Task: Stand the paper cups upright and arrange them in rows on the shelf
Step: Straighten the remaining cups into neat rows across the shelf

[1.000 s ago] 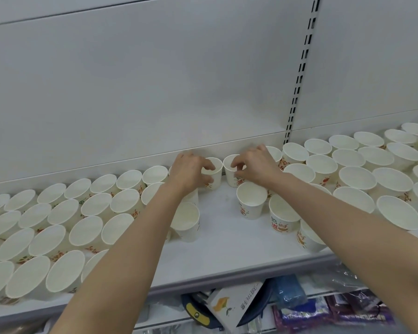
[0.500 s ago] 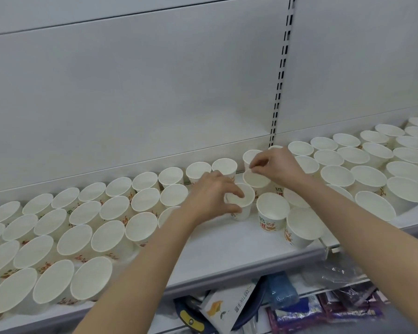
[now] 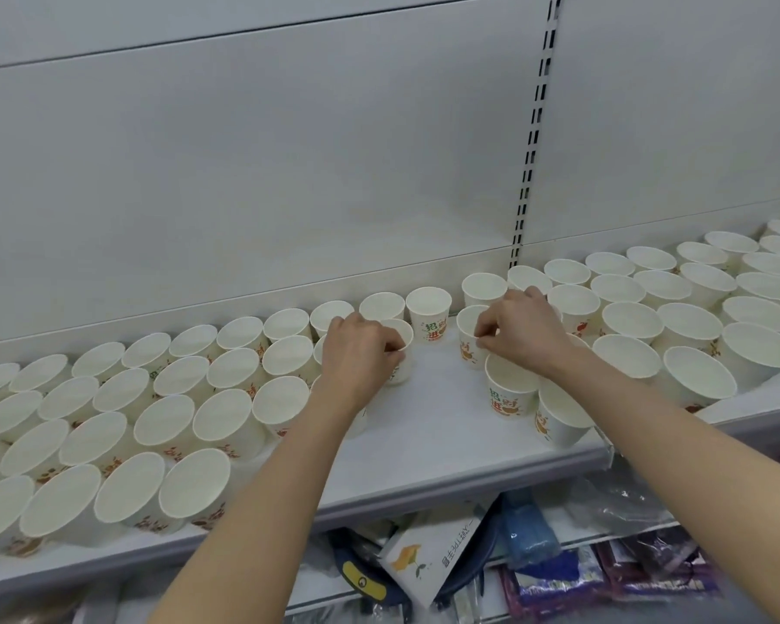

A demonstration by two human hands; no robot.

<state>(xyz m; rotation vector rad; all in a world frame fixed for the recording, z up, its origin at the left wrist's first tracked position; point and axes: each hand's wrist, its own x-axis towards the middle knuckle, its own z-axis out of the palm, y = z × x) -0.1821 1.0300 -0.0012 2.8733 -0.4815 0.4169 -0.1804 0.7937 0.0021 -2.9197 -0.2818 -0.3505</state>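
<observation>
With most of the paper cups already upright in rows on the white shelf, a person closes the last gap at its centre; the left hand pinches the rim of one second-row cup, the right hand grips another; two loose cups stand in front, unaligned; roughly four rows run each side, well over sixty cups in view, none lying down.

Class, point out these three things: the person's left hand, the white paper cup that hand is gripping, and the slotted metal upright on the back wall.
left hand point(image 3: 361, 353), head view, back of hand.
white paper cup point(image 3: 404, 337), head view, rim beside the fingers.
slotted metal upright point(image 3: 534, 141), head view, midway up the strip.
</observation>
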